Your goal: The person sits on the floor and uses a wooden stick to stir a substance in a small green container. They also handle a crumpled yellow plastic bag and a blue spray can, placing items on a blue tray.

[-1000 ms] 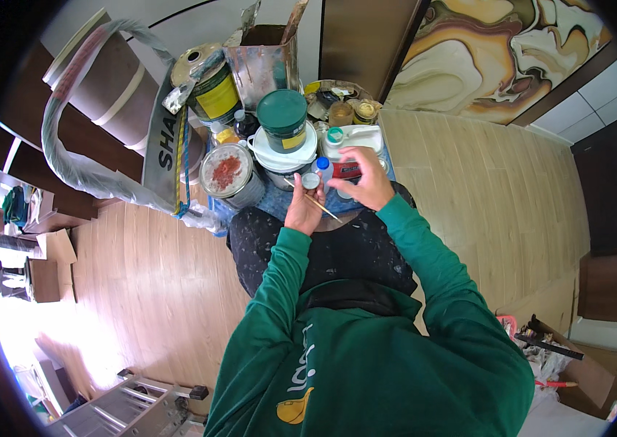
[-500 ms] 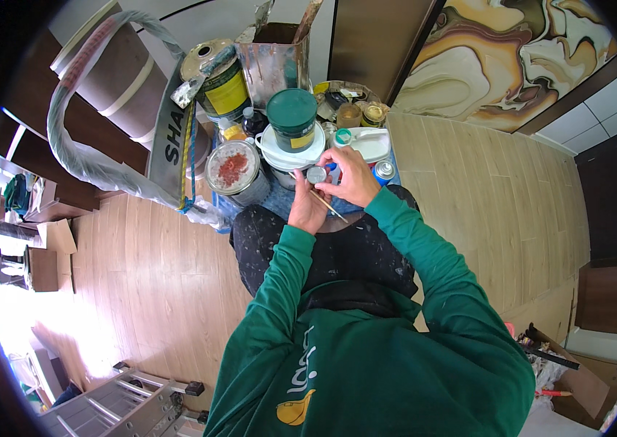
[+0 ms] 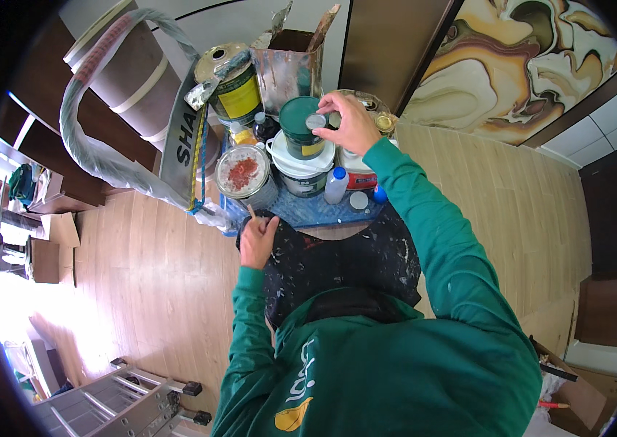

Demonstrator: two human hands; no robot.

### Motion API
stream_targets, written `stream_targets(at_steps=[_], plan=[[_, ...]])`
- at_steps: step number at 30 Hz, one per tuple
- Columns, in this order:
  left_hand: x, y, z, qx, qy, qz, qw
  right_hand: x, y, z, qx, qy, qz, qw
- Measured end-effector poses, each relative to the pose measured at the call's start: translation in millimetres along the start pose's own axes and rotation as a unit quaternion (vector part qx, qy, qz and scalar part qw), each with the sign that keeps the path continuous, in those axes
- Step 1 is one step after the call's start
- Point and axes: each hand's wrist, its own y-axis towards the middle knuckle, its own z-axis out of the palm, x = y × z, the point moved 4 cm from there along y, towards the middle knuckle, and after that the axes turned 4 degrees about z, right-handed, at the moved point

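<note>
My right hand point(image 3: 356, 125) is raised over the cluster of paint containers. Its thumb and fingers pinch a small round silvery tin point(image 3: 315, 121) close to the dark green lid point(image 3: 298, 113) of a tub stacked on a white-lidded bucket point(image 3: 301, 175). Low at the left, by my knee, my left hand point(image 3: 256, 240) is closed around a thin wooden stick point(image 3: 251, 211), whose far end is hidden. In front of the bucket stand a small translucent bottle point(image 3: 335, 188) with a blue cap and a small round pale lid or tin point(image 3: 358, 200).
A paint-stained can point(image 3: 244, 175) sits left of the bucket, on blue sheeting point(image 3: 301, 211). Behind are a yellow-banded can point(image 3: 235, 95) and a tall smeared tin point(image 3: 286, 76) holding tools. A grey frame with a wrapped hose-like handle point(image 3: 75, 138) rises at left; a ladder point(image 3: 119, 400) lies lower left.
My hands have moved apart: the right went up toward the green lid with the small tin, the left went down and left with the stick. The blue-capped bottle now stands in plain view.
</note>
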Motion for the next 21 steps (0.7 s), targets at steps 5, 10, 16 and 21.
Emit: stream_targets(at_steps=[5, 10, 16, 21], plan=[[0, -20, -45, -0.027, -0.157, -0.094, 0.983, -15, 9, 19, 0.037, 0.0, 0.032, 0.999], [-24, -22, -63, -0.036, -0.467, -0.097, 0.878, -17, 12, 25, 0.025, 0.014, 0.032, 0.999], [-40, -21, -44, 0.022, -0.608, -0.062, 0.791, -5, 12, 20, 0.036, -0.031, 0.043, 0.998], [-60, -17, -32, 0.011, -0.675, 0.007, 0.738, 44, -13, 7, -0.012, 0.061, -0.013, 0.998]])
